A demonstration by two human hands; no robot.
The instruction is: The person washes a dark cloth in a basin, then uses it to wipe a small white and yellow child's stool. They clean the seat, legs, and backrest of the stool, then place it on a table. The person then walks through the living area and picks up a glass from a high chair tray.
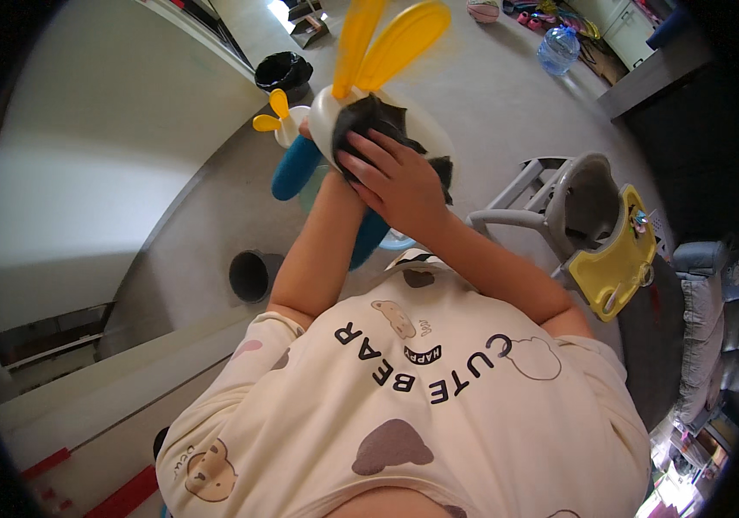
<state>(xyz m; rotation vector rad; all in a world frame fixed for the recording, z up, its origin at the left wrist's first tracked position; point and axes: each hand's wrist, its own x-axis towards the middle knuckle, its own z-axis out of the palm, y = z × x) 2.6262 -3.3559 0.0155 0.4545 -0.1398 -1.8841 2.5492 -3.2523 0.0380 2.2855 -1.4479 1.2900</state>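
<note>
A white plastic piece with yellow rabbit ears point(405, 45) and rounded blue legs point(296, 167), perhaps a child's stool, is held up before my chest. My left hand point(305, 129) grips its left edge, mostly hidden behind it. Across its white surface my right hand point(395, 175) presses a dark, crumpled cloth point(369, 120), fingers spread over the fabric and pointing left. The right forearm crosses near the left wrist. Part of a light blue basin point(398, 240) shows below the piece.
A smaller yellow-eared white item point(286, 123) stands behind, near a black-lined bin point(283, 74). A dark grey bucket point(253, 276) is at left. To the right are a grey high chair point(576, 201) with a yellow tray point(609, 272) and a grey sofa point(702, 343). A water bottle point(558, 50) stands farther off.
</note>
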